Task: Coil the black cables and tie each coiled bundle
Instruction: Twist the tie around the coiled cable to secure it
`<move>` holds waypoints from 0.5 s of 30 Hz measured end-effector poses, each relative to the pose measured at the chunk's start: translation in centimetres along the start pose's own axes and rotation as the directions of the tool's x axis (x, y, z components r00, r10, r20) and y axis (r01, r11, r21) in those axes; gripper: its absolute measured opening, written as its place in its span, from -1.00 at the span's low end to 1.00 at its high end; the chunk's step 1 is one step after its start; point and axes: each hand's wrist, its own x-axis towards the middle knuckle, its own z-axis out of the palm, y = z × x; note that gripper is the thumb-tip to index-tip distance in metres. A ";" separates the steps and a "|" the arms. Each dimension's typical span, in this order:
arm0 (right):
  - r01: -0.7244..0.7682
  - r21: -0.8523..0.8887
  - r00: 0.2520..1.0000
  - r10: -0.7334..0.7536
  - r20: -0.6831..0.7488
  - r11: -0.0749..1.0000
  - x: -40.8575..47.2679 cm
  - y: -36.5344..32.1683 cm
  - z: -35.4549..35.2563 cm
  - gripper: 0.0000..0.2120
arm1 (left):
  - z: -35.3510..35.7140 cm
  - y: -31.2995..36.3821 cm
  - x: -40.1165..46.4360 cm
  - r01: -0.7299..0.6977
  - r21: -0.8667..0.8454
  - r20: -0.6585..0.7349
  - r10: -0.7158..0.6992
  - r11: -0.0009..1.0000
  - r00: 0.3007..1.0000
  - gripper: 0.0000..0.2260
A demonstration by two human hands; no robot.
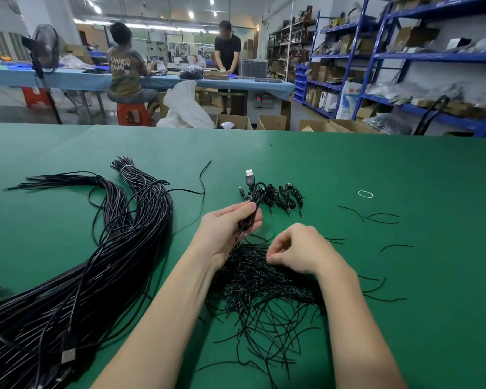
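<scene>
1. Green table (376, 164), workshop shelving far behind.
2. Our left hand (230, 228) grips a coiled cable (254, 192) mid-table; keep loops pinched.
3. Our right hand (298, 251), fingers curled, picks at the tie pile (264, 290); whether it has one, we cannot tell. Take a single tie.

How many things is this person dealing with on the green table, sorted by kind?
Long cable bundles: 1
Coiled cable in left hand: 1
Finished coils: too tangled to count, 1 group
Tie pile under right hand: 1
White rubber band: 1
Total: 5

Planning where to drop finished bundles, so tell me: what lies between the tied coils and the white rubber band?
Bare green mat in the head view, between coils and band.
</scene>
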 end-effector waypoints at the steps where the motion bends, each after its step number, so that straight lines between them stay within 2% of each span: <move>1: 0.007 -0.008 1.000 -0.007 0.007 1.000 0.0 -0.2 0.1 -0.90 | 0.0 0.0 0.0 0.006 -0.020 -0.002 -0.006 1.000 1.000 -0.91; 4: 0.019 -0.014 1.000 -0.020 -0.017 1.000 -0.1 -0.3 0.2 -0.92 | -0.2 0.1 0.2 0.012 -0.079 -0.001 -0.012 0.997 1.000 -0.93; 12: 0.080 0.088 0.989 -0.069 -0.128 0.993 -0.3 1.2 -1.8 -0.90 | -0.7 0.4 0.4 -0.003 -0.099 -0.011 0.002 0.995 1.000 -0.91; 15: 0.083 0.092 0.994 -0.076 -0.077 0.992 -0.2 1.2 -2.0 -0.90 | -0.6 0.4 0.4 -0.002 -0.096 -0.010 0.001 0.995 1.000 -0.90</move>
